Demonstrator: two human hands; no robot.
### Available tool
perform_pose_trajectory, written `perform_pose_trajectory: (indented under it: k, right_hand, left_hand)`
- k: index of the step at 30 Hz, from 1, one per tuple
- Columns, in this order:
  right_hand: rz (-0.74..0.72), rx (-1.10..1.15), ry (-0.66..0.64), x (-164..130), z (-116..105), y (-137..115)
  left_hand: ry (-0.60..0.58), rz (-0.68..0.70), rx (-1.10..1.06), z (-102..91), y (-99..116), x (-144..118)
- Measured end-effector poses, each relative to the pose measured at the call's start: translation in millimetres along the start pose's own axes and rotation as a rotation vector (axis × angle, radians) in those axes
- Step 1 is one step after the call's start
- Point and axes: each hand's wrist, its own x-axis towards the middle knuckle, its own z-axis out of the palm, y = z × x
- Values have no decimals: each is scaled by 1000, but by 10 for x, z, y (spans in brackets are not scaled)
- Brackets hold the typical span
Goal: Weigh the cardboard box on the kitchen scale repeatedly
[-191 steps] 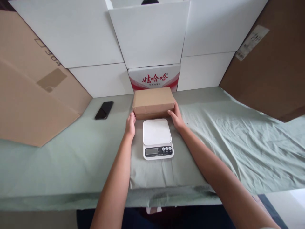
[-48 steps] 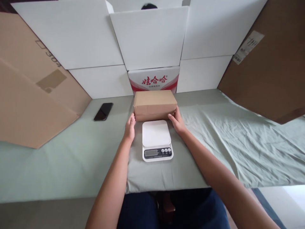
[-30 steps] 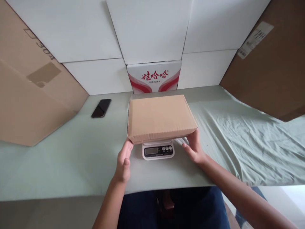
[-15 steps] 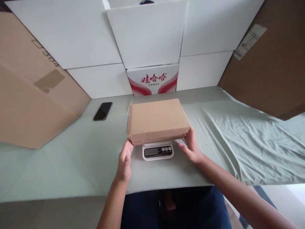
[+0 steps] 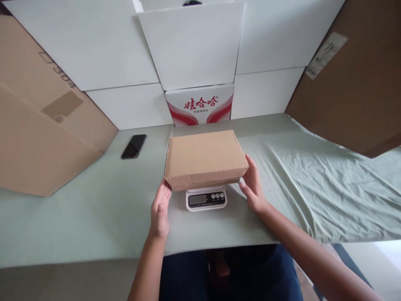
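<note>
- The cardboard box (image 5: 205,156) is over the scale (image 5: 206,200), covering its far part; you can't see whether they touch.
- Left of the scale, your left hand (image 5: 161,209) holds its fingers straight, unclenched, at the box's corner.
- Right of the scale, your right hand (image 5: 253,184) is loosely spread beside the box, thumb apart.

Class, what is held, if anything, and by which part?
The box, perhaps: left grip and right grip are at its near corners, but holding or merely touching cannot be told.
</note>
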Motion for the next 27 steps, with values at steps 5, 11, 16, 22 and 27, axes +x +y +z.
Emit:
perform_pose_trajectory:
  k: [5,11,16,22,27]
  right_hand:
    - [12,-26,-53,-20,11,28]
    - [6,-85,-83,72,28,-112]
    - [-129,-129,-2,734,45,-196]
    - [-210,-136,16,1398,124,416]
    - [-116,-104,-4,1375,164,676]
  left_hand:
    - [-15,-37,45,-37,-72,-33]
    - [-61,33,54,10,109,26]
    - [-75,104,42,266,419,721]
    - [-20,-43,3,551,-74,1593]
    - [54,-178,4,490,-502,1592]
